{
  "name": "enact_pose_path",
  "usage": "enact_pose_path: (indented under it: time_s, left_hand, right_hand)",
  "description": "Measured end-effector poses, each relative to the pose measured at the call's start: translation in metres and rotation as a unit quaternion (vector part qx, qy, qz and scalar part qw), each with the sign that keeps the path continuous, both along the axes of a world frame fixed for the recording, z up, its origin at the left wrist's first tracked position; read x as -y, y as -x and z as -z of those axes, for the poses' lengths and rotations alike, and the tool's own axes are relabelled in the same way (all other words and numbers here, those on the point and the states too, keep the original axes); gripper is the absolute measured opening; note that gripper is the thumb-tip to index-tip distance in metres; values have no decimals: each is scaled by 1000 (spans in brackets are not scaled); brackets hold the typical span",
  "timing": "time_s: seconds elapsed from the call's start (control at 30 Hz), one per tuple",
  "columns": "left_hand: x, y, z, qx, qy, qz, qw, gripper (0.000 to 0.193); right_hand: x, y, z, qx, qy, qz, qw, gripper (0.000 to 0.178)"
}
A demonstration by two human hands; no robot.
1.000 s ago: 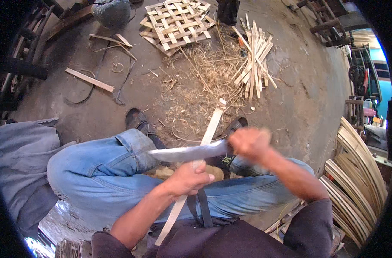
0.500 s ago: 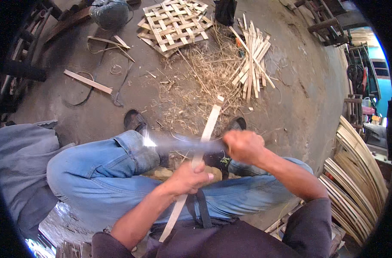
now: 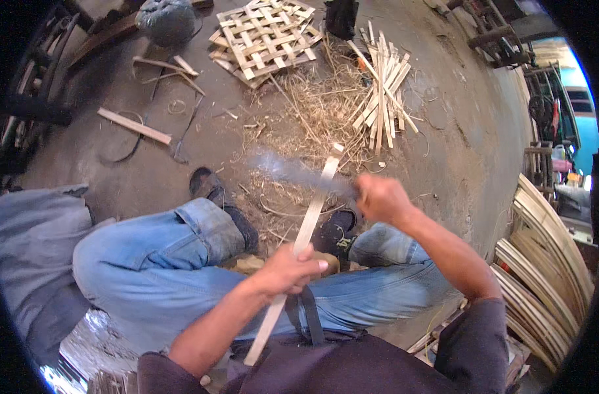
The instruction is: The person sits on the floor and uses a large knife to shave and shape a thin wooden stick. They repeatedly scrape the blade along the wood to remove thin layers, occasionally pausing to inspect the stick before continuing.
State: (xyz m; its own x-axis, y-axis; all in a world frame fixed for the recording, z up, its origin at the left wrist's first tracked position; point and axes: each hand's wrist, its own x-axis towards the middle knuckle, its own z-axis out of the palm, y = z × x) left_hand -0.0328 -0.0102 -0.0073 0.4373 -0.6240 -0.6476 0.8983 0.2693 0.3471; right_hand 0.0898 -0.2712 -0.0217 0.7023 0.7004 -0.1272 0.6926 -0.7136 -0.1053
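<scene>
My left hand (image 3: 289, 268) is closed around a flat, pale strip of split bamboo or wood (image 3: 312, 213), which slants from my lap up past my feet. In my right hand (image 3: 382, 198) is the grip of a long blade, seemingly a knife (image 3: 293, 172), blurred by motion. The blade lies across the upper part of the strip; whether it touches cannot be made out. Below the strip's far end spread pale shavings (image 3: 312, 108) on the floor.
A woven slat lattice (image 3: 266, 36) lies at the far side, beside a pile of cut strips (image 3: 383, 92). One loose slat (image 3: 134, 125) is at the left. Long curved strips (image 3: 542, 282) are stacked at the right. Grey cloth (image 3: 40, 262) hangs at the left.
My right hand and the knife have moved away from me along the strip, toward its far end. My left hand stays closed at nearly the same place.
</scene>
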Motion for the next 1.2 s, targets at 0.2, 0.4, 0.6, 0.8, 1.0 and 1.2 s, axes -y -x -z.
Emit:
enact_pose_path:
  time_s: [0.2, 0.4, 0.6, 0.8, 1.0, 1.2]
  left_hand:
    - [-2, -9, -6, 0, -4, 6, 1000, 40]
    - [-7, 5, -17, 5, 11, 23, 1000, 40]
    - [-7, 3, -16, 35, -39, -5, 999, 39]
    - [2, 5, -12, 11, -43, -2, 999, 42]
    - [-47, 31, -32, -6, -25, -39, 999, 41]
    - [-54, 36, -28, -84, 32, -72, 993, 36]
  right_hand:
    - [12, -14, 15, 26, -57, 115, 991, 5]
    - [0, -28, -25, -165, 100, 134, 972, 12]
    - [22, -4, 25, 81, -27, -108, 990, 8]
    - [31, 6, 35, 155, -34, -46, 986, 7]
    - [202, -106, 20, 128, 25, 309, 942, 19]
    - [7, -15, -32, -112, -92, 153, 978, 22]
